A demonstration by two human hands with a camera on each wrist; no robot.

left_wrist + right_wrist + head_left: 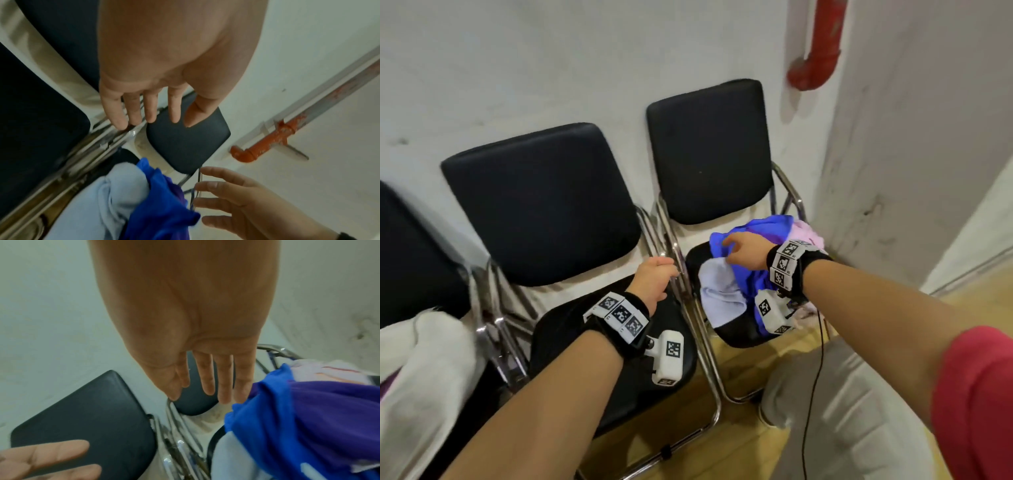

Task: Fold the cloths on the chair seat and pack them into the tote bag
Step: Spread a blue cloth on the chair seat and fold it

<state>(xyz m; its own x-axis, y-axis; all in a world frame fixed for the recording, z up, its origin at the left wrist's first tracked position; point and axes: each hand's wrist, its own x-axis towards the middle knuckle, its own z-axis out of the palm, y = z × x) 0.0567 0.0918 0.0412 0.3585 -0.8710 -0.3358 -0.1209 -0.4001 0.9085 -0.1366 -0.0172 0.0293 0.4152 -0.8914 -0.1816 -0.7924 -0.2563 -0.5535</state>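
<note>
Cloths (736, 291) heaped under open right grip (748, 250).

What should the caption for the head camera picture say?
Two open hands, left and right, reach toward crumpled blue cloth on black chair seat.

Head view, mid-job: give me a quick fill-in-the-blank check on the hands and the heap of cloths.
1. The crumpled cloth heap lies on the seat of the ____ most black padded chair.
2. The right hand reaches over the bright ____ cloth.
3. The left hand, fingers straight, holds ____.
4. The pale light-blue cloth lies on the heap's ____ side.

Missing words: right; blue; nothing; left
</note>
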